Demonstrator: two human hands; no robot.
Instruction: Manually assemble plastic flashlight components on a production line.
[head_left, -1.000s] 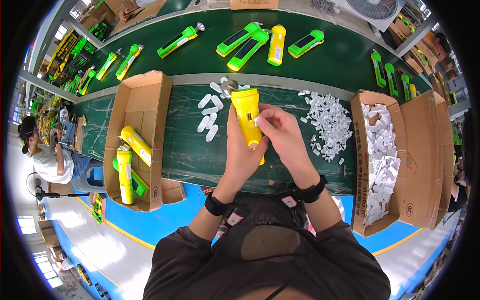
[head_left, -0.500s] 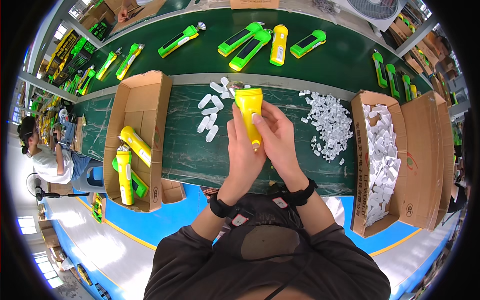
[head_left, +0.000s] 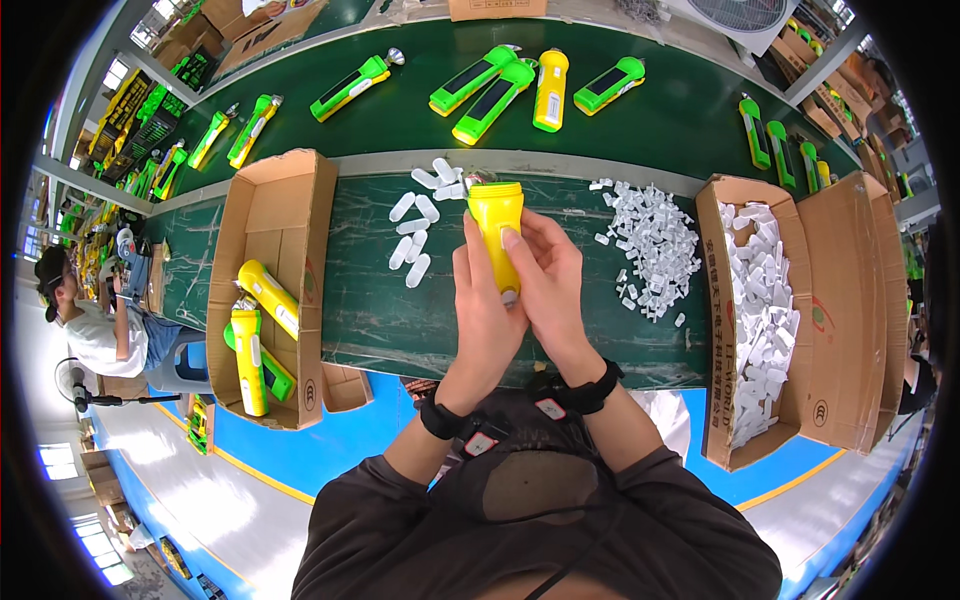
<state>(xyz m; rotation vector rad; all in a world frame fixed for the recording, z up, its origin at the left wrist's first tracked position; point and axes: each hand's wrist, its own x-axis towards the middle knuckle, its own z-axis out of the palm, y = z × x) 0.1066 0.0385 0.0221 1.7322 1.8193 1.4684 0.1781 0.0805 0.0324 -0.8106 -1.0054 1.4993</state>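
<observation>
Between my two hands is a yellow flashlight (head_left: 494, 222), its wide end pointing away from me and its narrow end toward me. My left hand (head_left: 483, 300) wraps its left side, fingers along the body. My right hand (head_left: 553, 285) grips the other side, with the thumb pressed on the body's upper face. A shiny reflector piece (head_left: 482, 180) shows at the wide end; how it is attached is hidden. White oblong plastic pieces (head_left: 418, 270) lie just left of the flashlight. To the right spreads a heap of small whitish plastic parts (head_left: 655, 245).
A cardboard box (head_left: 318, 230) at left holds several flashlights. Another cardboard box (head_left: 715, 300) at right contains white plastic pieces (head_left: 765, 330). Beyond the bench ledge, green and yellow flashlights (head_left: 498, 100) lie on a green surface (head_left: 400, 120). A person (head_left: 95, 325) sits far left.
Both hands keep their grip on the flashlight. Its narrow end has tipped slightly, and a greyish tip now shows there. The whole view has shifted a little.
</observation>
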